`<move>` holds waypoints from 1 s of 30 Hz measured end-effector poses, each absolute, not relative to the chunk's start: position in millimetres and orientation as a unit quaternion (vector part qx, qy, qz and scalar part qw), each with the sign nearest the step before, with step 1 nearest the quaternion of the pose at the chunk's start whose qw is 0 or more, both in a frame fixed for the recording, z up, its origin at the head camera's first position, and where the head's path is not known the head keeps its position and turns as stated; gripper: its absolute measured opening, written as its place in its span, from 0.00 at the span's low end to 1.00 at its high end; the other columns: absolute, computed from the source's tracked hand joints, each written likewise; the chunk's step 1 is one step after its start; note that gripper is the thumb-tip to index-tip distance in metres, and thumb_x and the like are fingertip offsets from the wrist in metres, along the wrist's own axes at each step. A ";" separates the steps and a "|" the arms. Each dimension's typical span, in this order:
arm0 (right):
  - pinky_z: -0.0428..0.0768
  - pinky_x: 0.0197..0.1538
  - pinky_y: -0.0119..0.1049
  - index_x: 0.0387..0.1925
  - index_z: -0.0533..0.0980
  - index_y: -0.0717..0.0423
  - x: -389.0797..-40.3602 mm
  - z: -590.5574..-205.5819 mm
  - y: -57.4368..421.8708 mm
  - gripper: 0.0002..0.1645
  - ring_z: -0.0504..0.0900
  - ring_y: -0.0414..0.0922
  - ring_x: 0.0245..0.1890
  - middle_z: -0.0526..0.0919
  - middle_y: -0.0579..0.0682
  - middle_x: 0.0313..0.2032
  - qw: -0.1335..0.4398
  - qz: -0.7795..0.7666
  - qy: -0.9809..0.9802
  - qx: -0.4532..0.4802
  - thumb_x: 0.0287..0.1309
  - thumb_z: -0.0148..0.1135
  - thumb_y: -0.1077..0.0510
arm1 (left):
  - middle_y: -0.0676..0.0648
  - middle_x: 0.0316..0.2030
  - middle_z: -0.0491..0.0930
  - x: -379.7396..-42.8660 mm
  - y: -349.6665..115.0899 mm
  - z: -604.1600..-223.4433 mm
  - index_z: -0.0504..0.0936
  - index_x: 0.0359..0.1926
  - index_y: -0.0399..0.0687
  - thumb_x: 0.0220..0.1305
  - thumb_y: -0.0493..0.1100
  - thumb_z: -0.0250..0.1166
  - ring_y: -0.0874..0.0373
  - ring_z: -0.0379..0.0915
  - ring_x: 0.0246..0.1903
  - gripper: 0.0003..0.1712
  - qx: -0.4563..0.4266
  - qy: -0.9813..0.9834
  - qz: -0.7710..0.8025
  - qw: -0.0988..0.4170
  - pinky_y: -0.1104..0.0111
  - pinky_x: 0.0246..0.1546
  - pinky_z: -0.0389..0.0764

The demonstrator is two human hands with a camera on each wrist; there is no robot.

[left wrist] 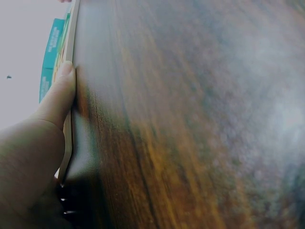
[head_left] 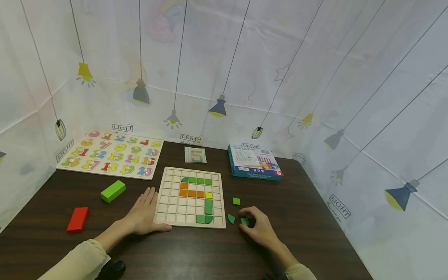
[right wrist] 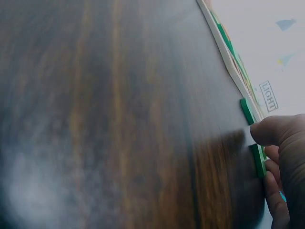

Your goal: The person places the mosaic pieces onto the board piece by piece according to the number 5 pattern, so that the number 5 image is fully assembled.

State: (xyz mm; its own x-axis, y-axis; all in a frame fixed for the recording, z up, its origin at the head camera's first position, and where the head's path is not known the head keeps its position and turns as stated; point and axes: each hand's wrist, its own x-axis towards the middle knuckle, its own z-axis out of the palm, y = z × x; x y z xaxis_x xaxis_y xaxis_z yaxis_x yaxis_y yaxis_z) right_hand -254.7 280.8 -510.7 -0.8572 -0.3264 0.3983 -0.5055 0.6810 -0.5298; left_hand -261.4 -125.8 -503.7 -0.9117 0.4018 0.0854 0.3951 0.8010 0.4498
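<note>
A wooden grid board [head_left: 171, 210] lies on the table with green, orange and yellow tiles set in a curving line of cells. My left hand [head_left: 142, 212] rests at its left side, fingers straight, thumb [left wrist: 62, 86] along the near edge. To the right of the board, my right hand [head_left: 260, 229] has its thumb and fingers curled round a green tile [head_left: 244, 221], which lies low at the table in the right wrist view. A rounded green tile [head_left: 231, 219] sits just left of those fingertips. Farther back is a light green square tile [head_left: 236, 201].
A pattern card [head_left: 189, 155] lies behind the board, with a blue box [head_left: 255, 174] to its right. At the back left is a number puzzle board [head_left: 115, 155]. A green block [head_left: 113, 191] and a red block [head_left: 77, 219] lie left of my left hand.
</note>
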 end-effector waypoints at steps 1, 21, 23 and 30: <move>0.78 0.47 0.40 0.44 0.78 0.53 -254.3 -510.3 281.3 0.25 0.79 0.39 0.43 0.80 0.43 0.40 0.132 0.328 -0.908 0.225 0.40 0.75 0.66 | 0.22 0.67 0.45 -261.4 -125.8 -503.7 0.48 0.67 0.20 0.44 0.75 0.64 0.30 0.37 0.67 0.72 0.210 0.949 0.235 0.008 0.41 0.63 0.48; 0.77 0.47 0.40 0.47 0.78 0.51 -258.0 -505.1 291.5 0.22 0.78 0.40 0.43 0.81 0.40 0.41 0.081 0.312 -0.920 0.223 0.48 0.70 0.66 | 0.23 0.67 0.44 -263.9 -126.1 -507.4 0.49 0.67 0.20 0.43 0.75 0.64 0.31 0.36 0.68 0.72 0.198 0.951 0.236 0.011 0.42 0.64 0.46; 0.77 0.46 0.39 0.47 0.78 0.52 -257.2 -506.0 291.9 0.22 0.78 0.40 0.43 0.81 0.39 0.40 0.076 0.319 -0.920 0.217 0.49 0.70 0.67 | 0.23 0.67 0.44 -263.8 -125.3 -505.1 0.49 0.67 0.20 0.44 0.75 0.64 0.31 0.36 0.68 0.72 0.198 0.953 0.231 0.017 0.42 0.64 0.46; 0.79 0.42 0.39 0.46 0.77 0.53 -257.6 -511.4 281.5 0.22 0.79 0.41 0.38 0.81 0.42 0.37 0.092 0.338 -0.911 0.215 0.47 0.70 0.70 | 0.23 0.67 0.44 -259.4 -128.8 -497.0 0.50 0.66 0.19 0.44 0.77 0.62 0.31 0.37 0.68 0.72 0.208 0.954 0.216 0.019 0.43 0.64 0.47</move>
